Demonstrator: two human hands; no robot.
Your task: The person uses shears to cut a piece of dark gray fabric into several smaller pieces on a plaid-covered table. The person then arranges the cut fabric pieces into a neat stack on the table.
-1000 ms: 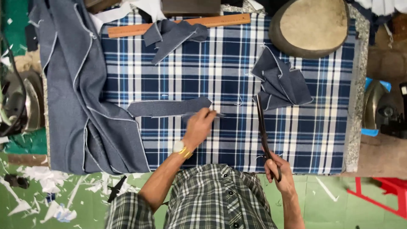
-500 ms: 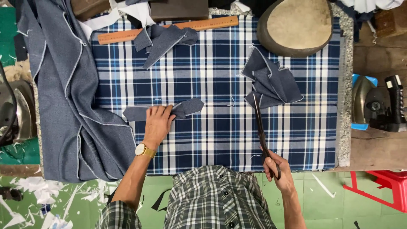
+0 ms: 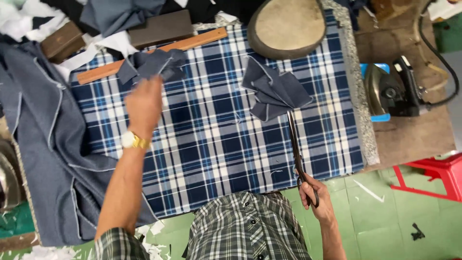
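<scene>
My left hand (image 3: 143, 103) reaches toward the tabletop's far-left corner, touching a crumpled grey fabric piece (image 3: 151, 65) beside the wooden ruler (image 3: 154, 54); I can't tell its grip. My right hand (image 3: 315, 195) grips long scissors (image 3: 296, 147) at the near edge, blades closed, tips at the folded grey pieces (image 3: 276, 91).

Long dark scissors (image 3: 294, 144) closed, flat on plaid cloth, tip touching folded grey fabric pieces (image 3: 275, 91)

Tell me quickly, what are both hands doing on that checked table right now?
Left hand at the grey fabric pieces by the wooden ruler. Right hand grips long scissors, blades closed, tips at the folded grey stack. Nothing between them.
</scene>
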